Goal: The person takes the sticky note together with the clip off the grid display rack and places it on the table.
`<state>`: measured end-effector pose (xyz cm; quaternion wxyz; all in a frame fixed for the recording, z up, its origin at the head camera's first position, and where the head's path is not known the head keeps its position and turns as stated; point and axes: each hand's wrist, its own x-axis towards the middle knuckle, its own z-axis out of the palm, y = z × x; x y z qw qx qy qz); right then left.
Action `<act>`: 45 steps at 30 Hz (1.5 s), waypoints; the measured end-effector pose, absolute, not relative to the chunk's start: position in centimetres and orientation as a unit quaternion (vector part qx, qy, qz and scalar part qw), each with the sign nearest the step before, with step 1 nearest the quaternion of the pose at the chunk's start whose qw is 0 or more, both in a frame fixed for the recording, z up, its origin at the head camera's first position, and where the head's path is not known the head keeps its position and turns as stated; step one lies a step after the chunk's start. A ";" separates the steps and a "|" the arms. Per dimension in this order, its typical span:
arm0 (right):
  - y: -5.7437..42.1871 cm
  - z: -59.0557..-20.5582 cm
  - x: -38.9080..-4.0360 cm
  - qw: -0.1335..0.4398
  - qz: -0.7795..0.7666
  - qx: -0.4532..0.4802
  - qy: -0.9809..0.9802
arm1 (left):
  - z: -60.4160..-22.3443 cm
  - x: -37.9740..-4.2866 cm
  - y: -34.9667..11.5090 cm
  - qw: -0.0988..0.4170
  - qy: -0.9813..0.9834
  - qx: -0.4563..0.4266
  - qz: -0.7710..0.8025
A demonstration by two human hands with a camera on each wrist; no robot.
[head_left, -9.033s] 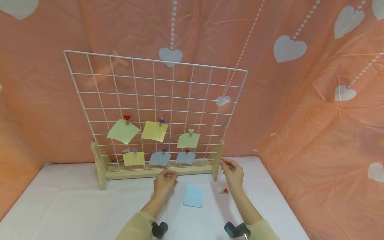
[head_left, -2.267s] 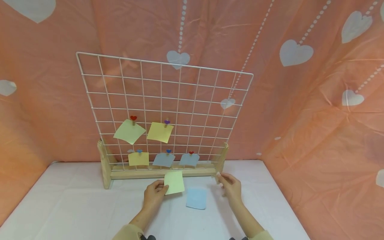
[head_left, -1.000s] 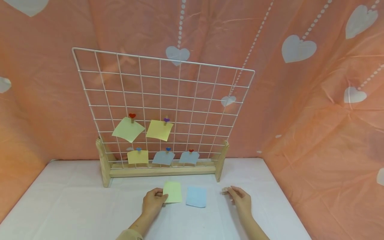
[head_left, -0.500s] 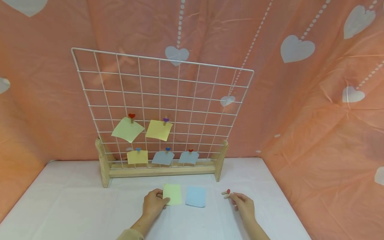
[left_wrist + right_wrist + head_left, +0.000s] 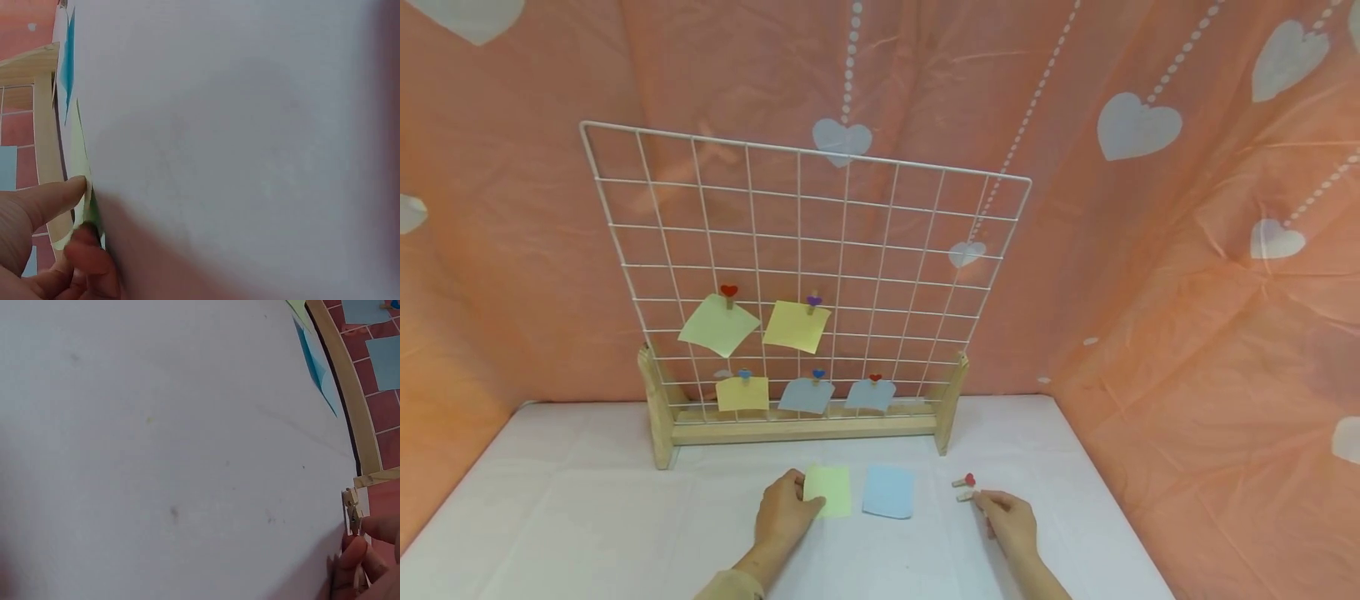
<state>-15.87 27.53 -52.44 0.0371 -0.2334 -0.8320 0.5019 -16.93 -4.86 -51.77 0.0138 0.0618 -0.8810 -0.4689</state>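
Note:
My left hand (image 5: 784,517) pinches the left edge of a pale green sticky note (image 5: 835,492), thumb on top, the note low over the white tabletop. In the left wrist view the thumb and a finger close on the green paper (image 5: 80,156). To its right lies a blue sticky note (image 5: 888,492). My right hand (image 5: 1011,523) pinches the near end of a small wooden clothespin (image 5: 966,497) at the table surface. Just beyond it is another clothespin with a red heart (image 5: 968,480). The right wrist view shows the fingertips at the wooden clothespin (image 5: 354,509).
Behind the hands stands a white wire grid (image 5: 842,225) on a wooden base (image 5: 805,430). Clothespins with hearts hold several notes on it, among them a green note (image 5: 720,327), a yellow note (image 5: 797,327) and a blue note (image 5: 871,396). An orange curtain (image 5: 1112,275) surrounds the table.
The green note from the grid's right side came off into my left hand, then down to the table. My right hand brought the clothespin down beside the red-heart one.

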 end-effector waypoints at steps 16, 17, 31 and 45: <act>27.8 -51.2 -15.5 0.056 0.498 -0.244 -0.830 | -52.1 -16.5 -6.0 0.037 -0.880 0.094 -0.465; 27.8 -51.1 -15.6 0.060 0.499 -0.243 -0.830 | -52.1 -16.4 -6.1 0.038 -0.880 0.094 -0.464; 25.2 -49.5 -17.0 0.097 0.556 -0.192 -0.803 | -50.7 -16.8 -7.5 0.105 -0.860 0.107 -0.487; 21.1 -47.8 -19.2 0.122 0.591 -0.157 -0.782 | -48.8 -17.5 -8.3 0.119 -0.817 0.141 -0.546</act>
